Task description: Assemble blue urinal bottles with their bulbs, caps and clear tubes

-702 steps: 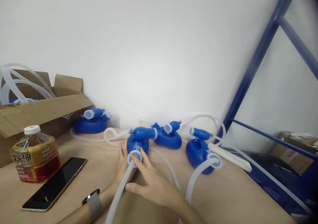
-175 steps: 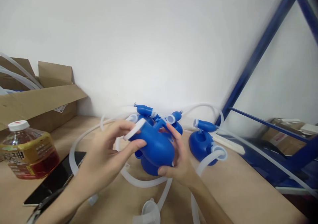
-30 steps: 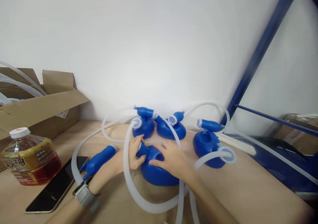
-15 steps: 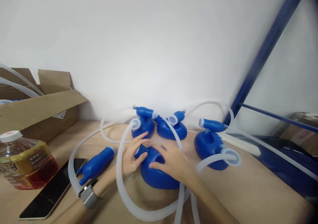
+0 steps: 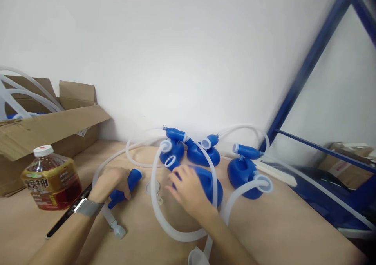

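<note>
My left hand (image 5: 114, 180) is closed round a blue bottle-shaped funnel (image 5: 134, 178) on the left of the table, covering its middle. A white hose end with a pale connector (image 5: 118, 230) lies just below that wrist. My right hand (image 5: 186, 188), fingers spread, is over the left side of a blue plastic urinal bottle (image 5: 207, 178); whether the fingertips press on it I cannot tell. The bottle's open neck (image 5: 170, 162) points up and left. A clear round cap (image 5: 153, 187) lies between my hands. One white hose (image 5: 158, 214) loops in front of the bottle.
More blue urinal bottles (image 5: 241, 175) with funnels and hoses stand by the wall. To the left are an open cardboard box (image 5: 55, 127) of hoses, a bottle of amber liquid (image 5: 51, 182) and a phone (image 5: 66, 218). A blue metal frame (image 5: 308, 69) rises at the right.
My left hand has left the urinal bottle's neck and moved left onto the blue funnel. My right hand has shifted toward the bottle's left side. The view has turned slightly left.
</note>
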A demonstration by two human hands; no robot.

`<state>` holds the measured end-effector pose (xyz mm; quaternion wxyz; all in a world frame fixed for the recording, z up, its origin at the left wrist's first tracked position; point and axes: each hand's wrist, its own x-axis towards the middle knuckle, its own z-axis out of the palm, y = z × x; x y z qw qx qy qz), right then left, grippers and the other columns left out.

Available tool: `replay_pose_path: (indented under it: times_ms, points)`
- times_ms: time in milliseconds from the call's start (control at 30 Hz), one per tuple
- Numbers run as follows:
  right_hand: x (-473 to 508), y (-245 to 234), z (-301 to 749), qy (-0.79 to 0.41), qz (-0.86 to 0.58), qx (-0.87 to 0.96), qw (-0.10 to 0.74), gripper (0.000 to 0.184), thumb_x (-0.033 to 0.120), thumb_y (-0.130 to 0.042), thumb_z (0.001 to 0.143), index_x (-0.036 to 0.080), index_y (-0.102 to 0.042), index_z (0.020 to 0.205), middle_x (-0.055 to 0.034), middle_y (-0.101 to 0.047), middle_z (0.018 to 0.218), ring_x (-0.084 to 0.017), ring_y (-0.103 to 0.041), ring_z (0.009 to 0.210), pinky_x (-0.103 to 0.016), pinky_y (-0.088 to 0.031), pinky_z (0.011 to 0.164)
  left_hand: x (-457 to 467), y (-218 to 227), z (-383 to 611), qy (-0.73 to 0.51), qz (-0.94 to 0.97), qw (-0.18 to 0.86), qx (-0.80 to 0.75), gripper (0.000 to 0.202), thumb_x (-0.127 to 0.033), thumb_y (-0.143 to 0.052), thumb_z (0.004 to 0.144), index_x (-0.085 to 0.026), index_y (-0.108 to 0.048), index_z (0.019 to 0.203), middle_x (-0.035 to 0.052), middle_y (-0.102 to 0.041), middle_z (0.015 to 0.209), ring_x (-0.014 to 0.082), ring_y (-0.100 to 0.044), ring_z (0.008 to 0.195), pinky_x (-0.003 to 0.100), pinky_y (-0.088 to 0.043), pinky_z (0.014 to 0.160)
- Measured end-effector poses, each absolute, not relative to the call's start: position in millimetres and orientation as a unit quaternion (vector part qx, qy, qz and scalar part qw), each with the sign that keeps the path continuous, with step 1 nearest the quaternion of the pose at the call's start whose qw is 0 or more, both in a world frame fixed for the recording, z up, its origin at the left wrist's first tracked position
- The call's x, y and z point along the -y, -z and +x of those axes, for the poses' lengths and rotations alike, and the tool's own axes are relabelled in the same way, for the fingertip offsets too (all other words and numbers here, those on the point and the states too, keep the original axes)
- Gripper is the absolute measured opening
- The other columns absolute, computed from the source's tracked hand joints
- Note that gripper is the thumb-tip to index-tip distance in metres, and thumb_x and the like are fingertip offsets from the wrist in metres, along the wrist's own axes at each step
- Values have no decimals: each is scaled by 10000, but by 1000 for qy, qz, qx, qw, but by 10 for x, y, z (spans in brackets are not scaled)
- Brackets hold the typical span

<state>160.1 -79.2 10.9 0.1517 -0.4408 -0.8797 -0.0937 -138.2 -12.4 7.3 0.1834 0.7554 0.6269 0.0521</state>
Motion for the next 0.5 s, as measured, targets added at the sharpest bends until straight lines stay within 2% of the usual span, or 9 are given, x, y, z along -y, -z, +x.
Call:
replay_pose_path:
  times_ms: [67, 167, 233, 300, 367, 467, 500]
  points:
    - [868, -58, 1420, 35, -409, 906, 103, 234, 289, -633, 994, 202, -681, 1205, -136, -695, 1242, -323, -619, 1165, -453, -527, 943, 133, -84, -1352, -3, 734, 171, -657, 439, -365, -912, 314, -222, -700, 672, 64, -709, 610, 354, -693, 581, 443, -565, 578]
    - [878, 112, 1256, -51, -395, 915, 60, 357, 199, -694, 909, 193, -675, 1265, -154, -675, 1332, -347, -620, 1238, -440, -544, 951, 175, -237, -1362, 2, 736, 137, -663, 460, -366, -832, 437, -213, -731, 859, 114, -774, 868, 381, -728, 798, 435, -565, 701]
    - [839, 198, 1216, -89, -404, 908, 67, 275, 154, -645, 931, 170, -717, 1195, -159, -713, 1283, -337, -672, 1190, -405, -561, 916, 230, -407, -1445, -25, 748, 110, -655, 539, -403, -776, 537, -203, -720, 1035, 144, -767, 1037, 382, -717, 929, 433, -549, 791]
    - [796, 195, 1221, -106, -417, 899, 86, 207, 126, -563, 980, 156, -759, 1042, -143, -773, 1132, -306, -739, 1055, -364, -571, 853, 310, -598, -1573, -53, 751, 86, -652, 645, -484, -724, 637, -193, -661, 1209, 159, -742, 1135, 375, -701, 985, 441, -531, 846]
    - [765, 83, 1270, -122, -420, 892, 115, 259, 156, -508, 1032, 171, -760, 972, -103, -797, 1040, -262, -761, 979, -327, -567, 846, 416, -786, -1704, -95, 753, 63, -648, 696, -581, -671, 720, -199, -601, 1299, 154, -719, 1196, 364, -686, 1024, 439, -520, 884]
    - [750, -232, 1444, -190, -418, 862, 213, 255, 274, -508, 1065, 196, -742, 999, -61, -789, 1104, -215, -744, 1030, -301, -558, 907, 620, -1021, -1788, -232, 772, 27, -591, 697, -669, -668, 771, -222, -613, 1303, 103, -701, 1217, 336, -672, 1028, 393, -529, 880]
    - [755, -351, 1529, -260, -412, 829, 274, 213, 303, -570, 1034, 193, -745, 978, -67, -780, 1146, -225, -734, 1062, -319, -559, 925, 691, -1079, -1766, -281, 780, 21, -559, 684, -665, -673, 797, -238, -617, 1329, 81, -683, 1250, 320, -666, 1043, 369, -534, 880]
